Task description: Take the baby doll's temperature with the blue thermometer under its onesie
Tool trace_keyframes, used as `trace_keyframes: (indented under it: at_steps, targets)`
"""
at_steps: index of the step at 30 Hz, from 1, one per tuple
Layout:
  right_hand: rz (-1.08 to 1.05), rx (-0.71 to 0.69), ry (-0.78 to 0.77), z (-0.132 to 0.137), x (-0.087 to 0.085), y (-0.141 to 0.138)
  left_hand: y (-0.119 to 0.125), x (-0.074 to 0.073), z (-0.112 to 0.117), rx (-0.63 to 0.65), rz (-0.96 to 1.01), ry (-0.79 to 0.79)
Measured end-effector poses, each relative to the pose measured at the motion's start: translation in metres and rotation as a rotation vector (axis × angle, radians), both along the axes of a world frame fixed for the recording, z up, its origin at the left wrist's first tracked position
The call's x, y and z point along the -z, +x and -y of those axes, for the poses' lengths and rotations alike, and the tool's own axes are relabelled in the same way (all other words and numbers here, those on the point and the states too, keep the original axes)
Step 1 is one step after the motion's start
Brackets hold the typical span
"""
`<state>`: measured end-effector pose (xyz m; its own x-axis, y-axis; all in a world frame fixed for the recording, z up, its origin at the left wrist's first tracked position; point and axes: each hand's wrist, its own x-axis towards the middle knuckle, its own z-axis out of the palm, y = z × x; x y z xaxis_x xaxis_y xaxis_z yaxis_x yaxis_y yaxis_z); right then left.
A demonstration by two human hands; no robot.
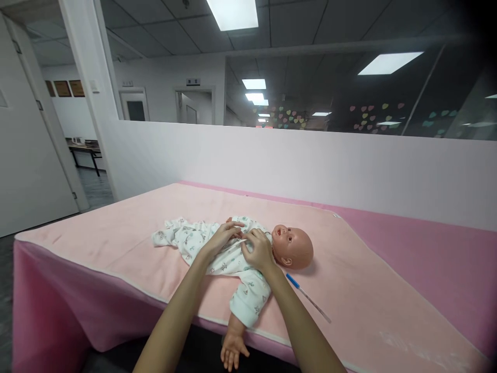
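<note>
A baby doll (295, 247) lies on its back, its bald head toward the right. It wears a white printed romper (229, 261). Over the doll's chest, my left hand (224, 237) has its fingers bent at the romper's front, pinching the cloth. Close beside it, my right hand (259, 249) grips the romper just below the doll's neck. The fingertips of both hands are partly hidden. One doll arm (234, 339) hangs over the near table edge, palm showing. A thin clear stick with a blue end (308, 298), like a thermometer, lies right of my right forearm.
A pale pink mat (128, 228) covers the table over a darker pink cloth (438, 248). Behind stands a low white wall (310, 166) with glass above. At the left are a door (31, 134) and a distant desk (85, 148).
</note>
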<state>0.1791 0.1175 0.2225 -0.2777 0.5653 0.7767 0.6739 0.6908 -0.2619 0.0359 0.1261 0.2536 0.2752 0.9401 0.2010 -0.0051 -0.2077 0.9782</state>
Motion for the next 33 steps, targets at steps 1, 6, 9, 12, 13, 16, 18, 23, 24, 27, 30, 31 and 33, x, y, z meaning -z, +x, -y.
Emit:
trace_keyframes:
  at_steps: [1,6,9,12,13,16,18,23,24,27,30,31,33]
  targets:
    - [-0.006,0.018,0.006,-0.001,0.000,-0.001,0.000,0.002,-0.001,0.000,0.012,0.010]
    - [-0.025,0.050,0.013,-0.005,0.002,-0.004,-0.002,0.011,-0.001,-0.037,0.042,0.088]
    - [-0.025,0.059,0.023,-0.006,0.003,-0.004,-0.001,0.013,0.003,-0.109,-0.091,0.225]
    - [-0.038,0.083,0.034,-0.006,0.005,-0.005,0.002,0.014,0.009,-0.190,-0.275,0.363]
    - [-0.044,0.090,0.037,-0.006,0.006,-0.005,0.002,0.014,0.011,-0.218,-0.339,0.409]
    - [-0.060,0.102,0.044,-0.007,0.008,-0.006,0.002,0.014,0.014,-0.308,-0.531,0.559]
    - [-0.070,0.103,0.051,-0.007,0.009,-0.006,0.001,0.014,0.016,-0.338,-0.623,0.640]
    - [-0.108,0.107,0.067,-0.007,0.009,-0.006,-0.001,0.016,0.014,-0.380,-0.726,0.680]
    - [-0.116,0.108,0.069,-0.007,0.009,-0.006,-0.002,0.017,0.013,-0.391,-0.745,0.671]
    - [-0.125,0.105,0.062,-0.007,0.009,-0.006,-0.001,0.018,0.012,-0.395,-0.773,0.666]
    - [-0.114,0.104,0.051,-0.007,0.009,-0.007,-0.001,0.018,0.013,-0.390,-0.749,0.684]
    - [-0.110,0.106,0.051,-0.007,0.009,-0.007,-0.001,0.018,0.013,-0.389,-0.740,0.686]
    - [-0.101,0.107,0.058,-0.007,0.009,-0.008,-0.001,0.017,0.014,-0.390,-0.734,0.682]
